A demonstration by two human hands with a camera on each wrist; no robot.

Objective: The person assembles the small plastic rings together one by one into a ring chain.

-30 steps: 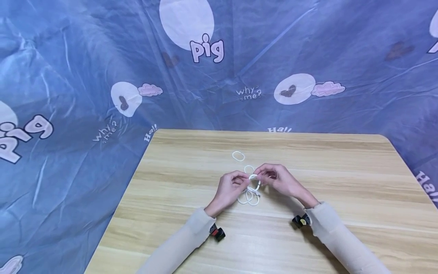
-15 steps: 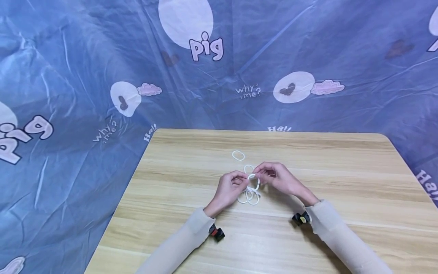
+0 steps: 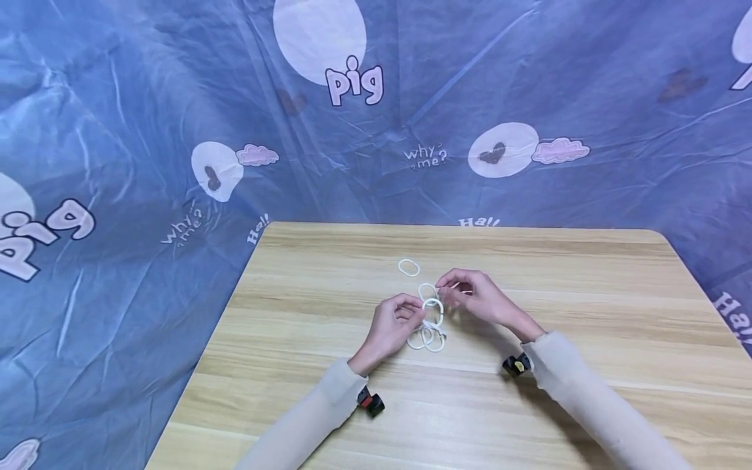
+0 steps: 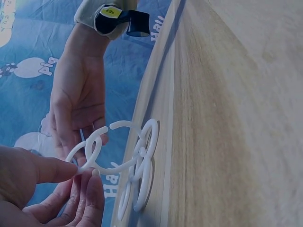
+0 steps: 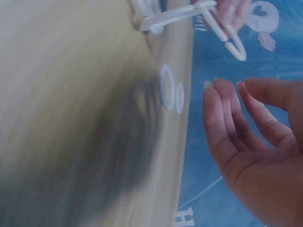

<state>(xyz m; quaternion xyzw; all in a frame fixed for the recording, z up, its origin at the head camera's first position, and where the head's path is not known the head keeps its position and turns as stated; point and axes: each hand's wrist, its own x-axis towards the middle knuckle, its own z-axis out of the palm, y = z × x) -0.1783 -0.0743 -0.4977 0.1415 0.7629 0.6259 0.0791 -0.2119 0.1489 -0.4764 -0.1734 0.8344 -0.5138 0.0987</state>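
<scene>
My left hand (image 3: 389, 328) pinches a white plastic ring (image 4: 97, 150) between thumb and fingertips, above the table. This ring has a gap in its loop. It hooks through another gapped ring (image 4: 116, 169), which reaches down to several linked white rings (image 4: 150, 165) at the tabletop. To the right of the held ring, my right hand (image 3: 480, 299) hovers with its fingers loosely bent. In the right wrist view its thumb and fingertips (image 5: 211, 97) hold nothing, and the held ring is apart from them.
Two loose white rings lie farther back on the wooden table (image 3: 329, 405): the near ring (image 3: 427, 284) just behind the hands, the far ring (image 3: 419, 269) beyond it. A blue printed cloth (image 3: 364, 176) hangs behind and beside the table.
My right hand has let go of the ring and drawn back slightly, away and up. The left hand keeps its pinch in nearly the same place, and the ring's loop now shows more fully.
</scene>
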